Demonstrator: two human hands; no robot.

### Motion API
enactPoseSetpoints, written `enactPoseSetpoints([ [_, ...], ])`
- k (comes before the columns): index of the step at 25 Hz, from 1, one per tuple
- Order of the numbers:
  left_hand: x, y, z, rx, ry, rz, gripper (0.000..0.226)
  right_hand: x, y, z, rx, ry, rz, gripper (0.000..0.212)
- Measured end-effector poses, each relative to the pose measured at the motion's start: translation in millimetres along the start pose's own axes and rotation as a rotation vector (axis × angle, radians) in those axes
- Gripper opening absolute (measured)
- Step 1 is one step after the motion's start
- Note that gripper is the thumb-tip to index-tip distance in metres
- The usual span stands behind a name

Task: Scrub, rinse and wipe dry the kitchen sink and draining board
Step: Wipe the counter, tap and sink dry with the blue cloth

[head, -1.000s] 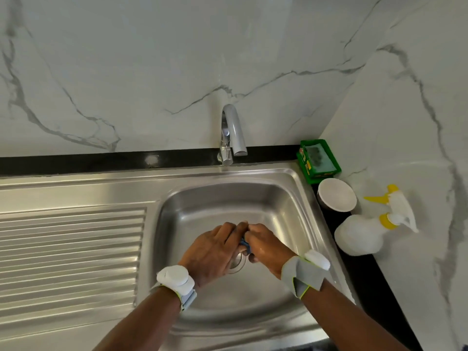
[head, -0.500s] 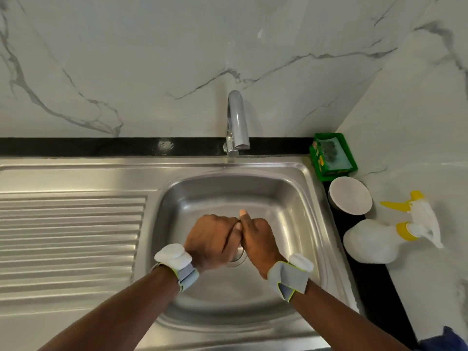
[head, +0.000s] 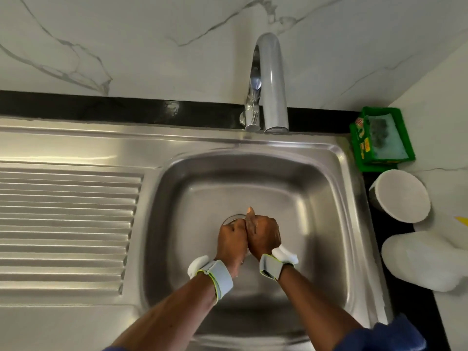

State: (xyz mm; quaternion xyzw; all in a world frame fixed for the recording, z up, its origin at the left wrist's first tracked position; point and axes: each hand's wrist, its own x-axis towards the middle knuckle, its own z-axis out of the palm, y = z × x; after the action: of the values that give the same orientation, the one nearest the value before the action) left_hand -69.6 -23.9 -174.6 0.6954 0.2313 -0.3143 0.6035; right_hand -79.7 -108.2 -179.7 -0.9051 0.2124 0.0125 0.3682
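Two hands meet low in the sink (head: 316, 198), right over the drain (head: 228, 220), which they half cover. My left hand (head: 231, 239) and my right hand (head: 264, 235) are both curled into tight fists, pressed knuckle to knuckle, with one fingertip (head: 250, 211) poking up where they join. Whether anything is clamped between them I cannot tell; the fingers hide it. Each wrist wears a grey band (head: 221, 276) edged in yellow-green with a white pod on it.

The sink is a square steel bowl with rounded corners, brushed and dull-shining. To the left, in one piece with it, the draining board (head: 68, 224) runs in long straight ridges. Behind the bowl a polished chrome tap (head: 272, 79) arches forward, its spout well short of my hands, with a small lever at its left side. A black strip of bench (head: 76, 107) lies under a white marble wall (head: 126, 46) with grey veins.

On the right, on the dark bench beside the sink rim, stand three things in a row: a green box (head: 359, 148) holding a pale, stained sponge (head: 385, 138) at the back corner, a round tub (head: 402, 196) with a flat white lid just in front of it, and nearest to me a white plastic spray bottle (head: 425, 262), blurred, with a touch of yellow at its head. A blue sleeve (head: 387, 335) shows at the bottom edge.
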Motion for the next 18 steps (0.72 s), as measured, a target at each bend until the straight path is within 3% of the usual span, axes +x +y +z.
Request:
enactPoseSetpoints([
  [5, 16.2, -14.9, 8.7, -0.076, -0.042, -0.365, 0.039, 4.3, 22.9, 13.8, -0.21, -0.1, -0.019, 0.084],
  [7, 19.9, -16.8, 4.2, 0.023, -0.067, -0.353, 0.041, 3.5, 22.8, 12.2, -0.283, -0.134, 0.0, 0.079],
  [8, 19.0, -15.9, 0.1, 0.154, -0.066, -0.237, 0.042, 4.2, 20.9, 10.0, -0.307, -0.156, 0.048, 0.072],
  [10, 9.5, -15.4, -10.2, 0.476, -0.058, 0.185, 0.044, 8.6, 15.1, 5.6, -0.241, -0.213, 0.24, 0.063],
  [12, -3.6, -17.3, -24.1, 0.689, -0.084, 0.545, 0.042, 17.1, 6.1, -0.5, -0.025, -0.254, 0.483, 0.055],
  [14, -16.0, -16.8, -40.2, 0.813, -0.103, 0.748, 0.042, 20.1, -6.6, -11.4, 0.265, -0.276, 0.712, 0.043],
  [15, -18.3, -16.4, -47.4, 0.901, -0.099, 0.824, 0.057, 19.6, -14.2, -19.3, 0.408, -0.319, 0.817, 0.039],
  [16, -15.9, -17.7, -53.2, 0.999, -0.092, 0.914, 0.069, 17.1, -20.5, -29.7, 0.518, -0.39, 0.898, 0.037],
  [18, -5.0, -16.9, -60.1, 1.152, -0.016, 1.132, 0.07, 10.7, -30.0, -47.6, 0.631, -0.592, 0.969, 0.036],
])
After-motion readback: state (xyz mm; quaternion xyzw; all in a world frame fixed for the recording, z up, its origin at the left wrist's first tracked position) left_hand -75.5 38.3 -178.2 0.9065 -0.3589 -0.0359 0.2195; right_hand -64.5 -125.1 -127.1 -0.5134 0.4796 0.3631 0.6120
